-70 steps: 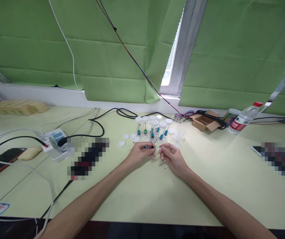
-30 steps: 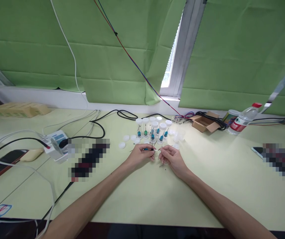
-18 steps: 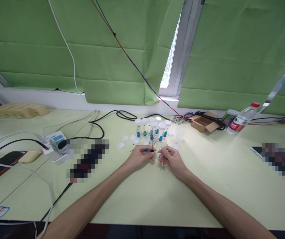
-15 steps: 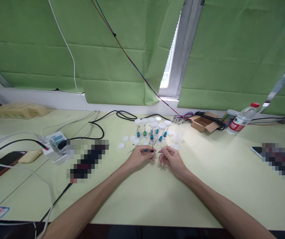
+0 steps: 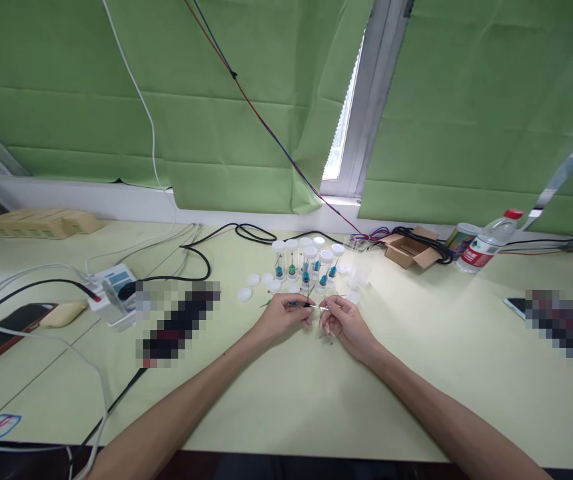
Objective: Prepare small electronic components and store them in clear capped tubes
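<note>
My left hand (image 5: 285,315) is closed in a pinch on a small dark piece, part of which is hidden by the fingers. A thin shiny rod (image 5: 319,307) spans the gap between my hands, and my right hand (image 5: 345,321) pinches its other end. Just beyond the fingers stands a cluster of clear tubes with white caps (image 5: 292,247), holding small blue or green pieces on dark stems. A blue piece (image 5: 306,276) shows in one front tube. Loose white caps (image 5: 245,294) lie left of the cluster. A small green piece (image 5: 266,304) pokes out beside my left hand.
On the right stand an open cardboard box (image 5: 410,249), a can (image 5: 461,237) and a water bottle (image 5: 489,241). To the left are a white power strip (image 5: 112,293), cables, a phone (image 5: 9,333) and yellow blocks (image 5: 41,223). Green blinds (image 5: 246,133) hang behind the table.
The thin rod between my hands shows more plainly now. Both hands keep nearly the same place and grip, and the view has shifted slightly.
</note>
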`<state>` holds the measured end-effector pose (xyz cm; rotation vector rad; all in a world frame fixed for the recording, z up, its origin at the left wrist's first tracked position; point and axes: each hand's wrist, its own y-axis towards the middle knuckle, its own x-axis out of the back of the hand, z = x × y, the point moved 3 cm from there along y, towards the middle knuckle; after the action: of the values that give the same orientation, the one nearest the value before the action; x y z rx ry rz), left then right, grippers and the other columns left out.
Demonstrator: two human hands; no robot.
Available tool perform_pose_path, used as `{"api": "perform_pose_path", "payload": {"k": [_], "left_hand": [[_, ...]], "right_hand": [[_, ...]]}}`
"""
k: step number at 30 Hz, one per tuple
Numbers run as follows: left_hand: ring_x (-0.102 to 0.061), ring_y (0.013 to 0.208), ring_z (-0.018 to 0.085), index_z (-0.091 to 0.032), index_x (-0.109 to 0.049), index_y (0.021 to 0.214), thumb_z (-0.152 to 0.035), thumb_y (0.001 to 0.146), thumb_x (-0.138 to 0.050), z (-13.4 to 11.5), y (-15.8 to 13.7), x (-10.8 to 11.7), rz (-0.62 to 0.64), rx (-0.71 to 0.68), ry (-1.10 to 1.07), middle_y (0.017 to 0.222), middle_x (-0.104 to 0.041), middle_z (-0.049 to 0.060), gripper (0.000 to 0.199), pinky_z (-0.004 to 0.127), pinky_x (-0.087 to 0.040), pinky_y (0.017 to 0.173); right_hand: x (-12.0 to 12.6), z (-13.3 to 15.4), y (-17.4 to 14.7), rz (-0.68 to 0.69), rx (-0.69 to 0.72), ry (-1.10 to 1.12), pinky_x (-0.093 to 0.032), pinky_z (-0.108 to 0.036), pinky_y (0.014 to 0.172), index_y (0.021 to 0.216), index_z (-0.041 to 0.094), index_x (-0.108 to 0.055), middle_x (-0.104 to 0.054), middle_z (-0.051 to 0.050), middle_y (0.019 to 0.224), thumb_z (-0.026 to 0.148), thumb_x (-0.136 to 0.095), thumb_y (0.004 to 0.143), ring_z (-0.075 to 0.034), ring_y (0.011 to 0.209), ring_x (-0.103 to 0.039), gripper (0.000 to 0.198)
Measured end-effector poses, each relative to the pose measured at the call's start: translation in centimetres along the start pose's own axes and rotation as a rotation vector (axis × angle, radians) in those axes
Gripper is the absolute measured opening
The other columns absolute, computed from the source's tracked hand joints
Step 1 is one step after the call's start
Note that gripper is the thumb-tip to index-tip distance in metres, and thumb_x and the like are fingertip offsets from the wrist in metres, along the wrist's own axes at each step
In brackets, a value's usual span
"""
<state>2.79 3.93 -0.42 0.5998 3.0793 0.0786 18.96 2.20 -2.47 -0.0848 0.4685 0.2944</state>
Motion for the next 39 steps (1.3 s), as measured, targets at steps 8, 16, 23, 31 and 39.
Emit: {"api": "perform_pose_path", "payload": {"k": [8, 16, 23, 31, 39], "left_hand": [[-0.065, 0.056, 0.016, -0.012, -0.073, 0.083, -0.035, 0.071, -0.076, 0.2, 0.1, 0.0, 0.003, -0.003, -0.015, 0.072, -0.068, 0.004, 0.026, 0.028, -0.053, 0.059], [-0.065, 0.055, 0.016, -0.012, -0.072, 0.082, -0.037, 0.071, -0.076, 0.3, 0.1, -0.2, -0.013, -0.013, 0.001, 0.074, -0.068, 0.005, 0.027, 0.028, -0.054, 0.056], [-0.062, 0.053, 0.014, -0.014, -0.072, 0.077, -0.033, 0.075, -0.072, -1.0, -0.3, -0.7, -0.059, -0.058, 0.059, 0.065, -0.066, 0.003, 0.02, 0.026, -0.051, 0.057], [-0.061, 0.054, 0.014, -0.014, -0.071, 0.076, -0.03, 0.076, -0.069, -1.4, -0.6, -0.7, -0.092, -0.075, 0.092, 0.065, -0.065, 0.002, 0.016, 0.026, -0.049, 0.059], [-0.061, 0.056, 0.015, -0.015, -0.07, 0.075, -0.03, 0.079, -0.067, -1.0, -0.5, -0.3, -0.075, -0.065, 0.065, 0.063, -0.064, 0.001, 0.016, 0.026, -0.049, 0.061]], "right_hand": [[-0.2, 0.0, 0.0, -0.002, -0.026, 0.026, -0.037, -0.02, 0.044, 0.082, 0.018, -0.062, -0.065, 0.0, 0.058, 0.046, -0.074, 0.076, -0.01, 0.047, -0.052, 0.031], [0.0, -0.2, 0.1, 0.008, -0.049, 0.116, -0.039, -0.02, 0.044, 0.081, 0.017, -0.065, -0.066, -0.001, 0.062, 0.038, -0.076, 0.077, -0.009, 0.048, -0.052, 0.025], [0.2, -0.6, 0.3, -0.016, -0.197, 0.311, -0.044, -0.017, 0.046, 0.082, 0.015, -0.067, -0.065, 0.0, 0.066, 0.024, -0.078, 0.075, -0.007, 0.051, -0.054, 0.016], [-0.2, -0.5, 0.1, -0.018, -0.058, 0.18, -0.046, -0.019, 0.052, 0.083, 0.017, -0.064, -0.068, -0.002, 0.069, 0.036, -0.077, 0.077, -0.008, 0.054, -0.057, 0.024], [-0.1, 0.0, -0.2, -0.115, 0.193, -0.284, -0.051, -0.029, 0.06, 0.084, 0.019, -0.063, -0.069, -0.003, 0.074, 0.045, -0.07, 0.081, -0.014, 0.06, -0.062, 0.027]]}}
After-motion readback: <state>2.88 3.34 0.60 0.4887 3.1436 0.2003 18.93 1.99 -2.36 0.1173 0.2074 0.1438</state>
